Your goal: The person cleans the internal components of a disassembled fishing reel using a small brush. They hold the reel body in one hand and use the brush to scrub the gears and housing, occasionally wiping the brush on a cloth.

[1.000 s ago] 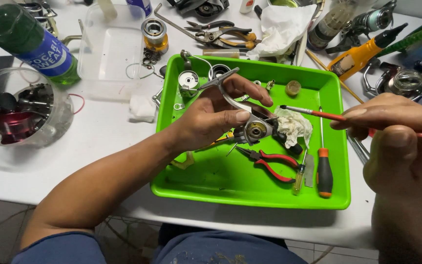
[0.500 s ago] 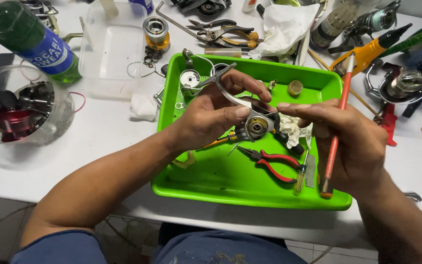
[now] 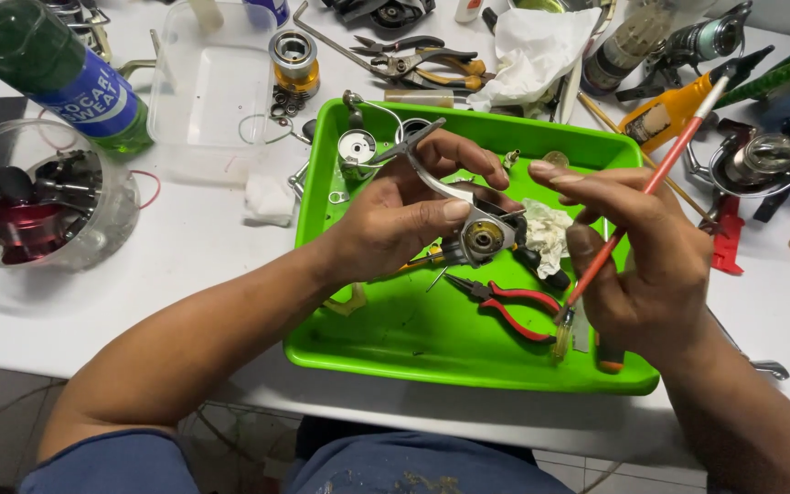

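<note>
We see the left hand (image 3: 395, 224) closed around a fishing-reel part (image 3: 485, 236), thumb pressed along its side, fingers curled over the curved metal bail wire (image 3: 418, 165). The part sits above the middle of the green tray (image 3: 395, 352), lifted clear of its floor. The right hand (image 3: 642, 265) pinches a thin red-handled brush (image 3: 660, 169) between thumb and fingertips; the other fingers are loosely bent. The brush runs diagonally, its bristle end low over the tray near the right hand's heel, its far end past the tray's upper right corner.

Inside the tray: red-handled pliers (image 3: 509, 306) just below the reel part, a crumpled white tissue (image 3: 546, 233) touching the part's right side, a small spool piece (image 3: 356, 146) in the upper left corner.

The tray rests on the white desk (image 3: 185, 265). Left of the tray: a clear plastic box (image 3: 208, 91), a green bottle (image 3: 57, 78), a clear bowl (image 3: 43, 197) holding dark and red parts. Beyond the tray's far edge: pliers (image 3: 413, 59) and a white cloth (image 3: 537, 50).
</note>
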